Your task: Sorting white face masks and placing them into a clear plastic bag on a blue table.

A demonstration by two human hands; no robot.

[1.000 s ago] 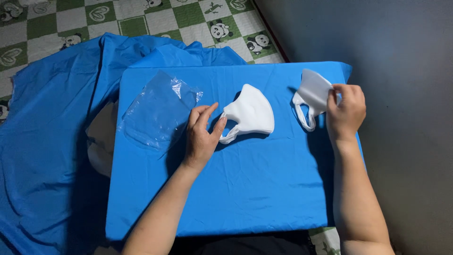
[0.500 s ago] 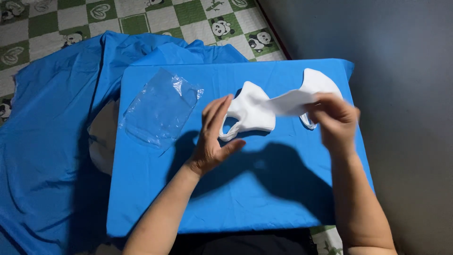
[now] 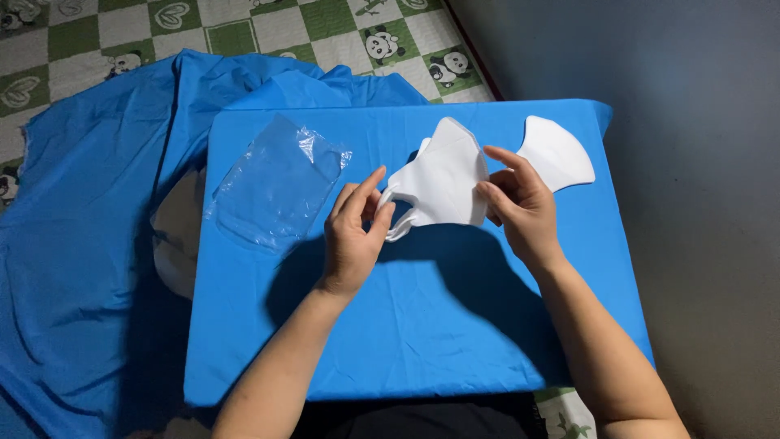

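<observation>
Head view: your left hand and right hand now both pinch one white mask, lifted at frame centre — half a second ago the right was carrying the second mask, which now lies upper right on the blue table.

Two white face masks, one clear plastic bag, and one blue cloth-covered worktop are in view.
</observation>
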